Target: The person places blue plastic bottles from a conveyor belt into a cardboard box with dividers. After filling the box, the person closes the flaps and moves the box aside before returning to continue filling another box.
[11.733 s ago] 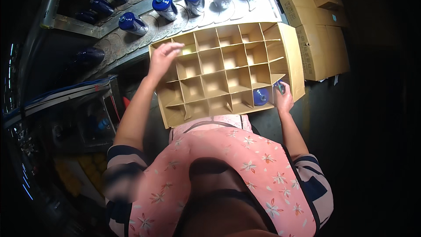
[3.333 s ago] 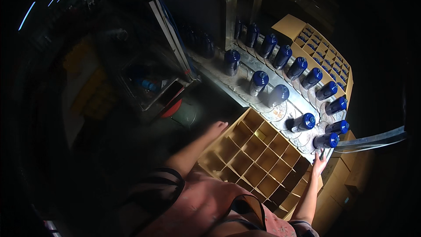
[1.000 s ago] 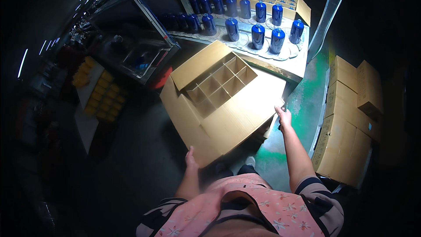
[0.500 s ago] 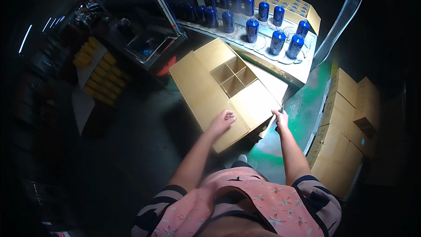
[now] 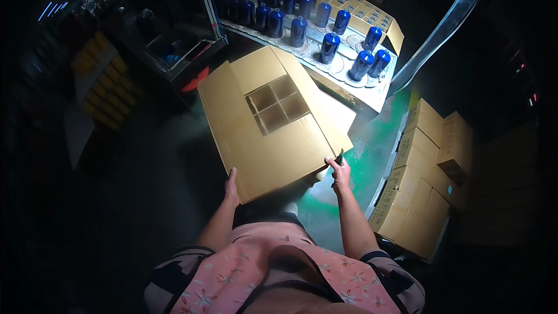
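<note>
A large cardboard box (image 5: 256, 160) stands tilted in front of me, its top flaps folded inward around a square gap. Through that gap the cardboard dividers (image 5: 280, 100) show; the cells look empty. My left hand (image 5: 232, 188) presses against the box's near left side, fingers extended upward along it. At the near right corner, my right hand (image 5: 340, 175) has its thumb on the flap edge. A dark, slim tool (image 5: 340, 156) sticks up from its curled fingers; its kind is unclear. What the box rests on is mostly hidden.
Beyond the box, several blue bottles (image 5: 329, 48) stand on a worktable (image 5: 372, 94). Behind them is an open divided carton (image 5: 397, 36). Closed cartons (image 5: 414, 203) stack at the right. A curved metal post (image 5: 444, 35) rises beside the table. Yellow items (image 5: 110, 90) lie at left.
My left hand has moved from the top flap to the box's near left side. The near flap lies flatter, and the view has shifted. My right hand stays by the right corner.
</note>
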The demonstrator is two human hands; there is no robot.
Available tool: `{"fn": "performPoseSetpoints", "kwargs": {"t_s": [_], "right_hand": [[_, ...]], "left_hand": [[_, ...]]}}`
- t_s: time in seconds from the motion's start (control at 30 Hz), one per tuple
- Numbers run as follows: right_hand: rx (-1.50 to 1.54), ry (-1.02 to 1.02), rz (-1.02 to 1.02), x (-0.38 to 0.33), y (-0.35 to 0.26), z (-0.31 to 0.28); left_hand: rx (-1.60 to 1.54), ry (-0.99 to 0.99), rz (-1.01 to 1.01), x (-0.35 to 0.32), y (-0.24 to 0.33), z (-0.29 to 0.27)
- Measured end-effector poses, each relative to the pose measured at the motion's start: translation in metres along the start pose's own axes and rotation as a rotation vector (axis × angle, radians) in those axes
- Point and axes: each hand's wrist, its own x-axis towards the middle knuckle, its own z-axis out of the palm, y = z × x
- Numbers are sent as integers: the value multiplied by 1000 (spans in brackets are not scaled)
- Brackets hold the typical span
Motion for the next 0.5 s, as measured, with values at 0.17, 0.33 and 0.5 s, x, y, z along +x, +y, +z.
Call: {"fn": "performPoseSetpoints", "kwargs": {"t_s": [0.17, 0.33, 0.5], "right_hand": [[-101, 16, -189, -80, 4, 32], [-170, -124, -366, -147, -3, 62], [-322, -219, -478, -177, -35, 69]], "left_hand": [[-16, -183, -32, -16, 44, -53], [-8, -150, -56, -26, 78, -105], [-8, -265, -82, -31, 90, -119]]}}
